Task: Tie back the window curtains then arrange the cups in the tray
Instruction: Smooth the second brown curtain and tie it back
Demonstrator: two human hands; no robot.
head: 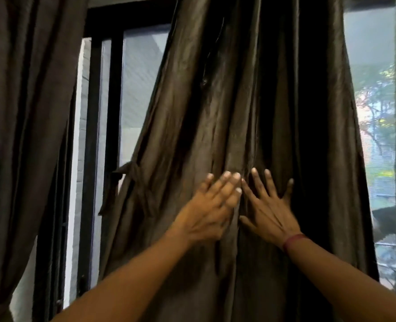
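The middle curtain (238,101) hangs in front of the window (143,94), a dark brown sheet with a satin shine, falling in long soft folds. It looks light and limp, and probably slippery, so folds are likely to slide out of a loose hold. A good place to take it is about where the hands are now, level with the fabric tie-back (135,182) that dangles at its left edge. The whole width would need gathering into one bunch before the strap can go round it.

The left hand (212,206) and the right hand (271,209) lie side by side on the near face of the cloth, almost touching at the forefingers. Both arms reach up and forward from the bottom of the view. The fingers (224,182) of both hands are straight and spread apart, flat against the fabric, clamped on nothing. The right wrist wears a dark red band (294,240).

At the far left another curtain (25,101) hangs, drawn in narrow near its lower end. No cups or tray are in view.
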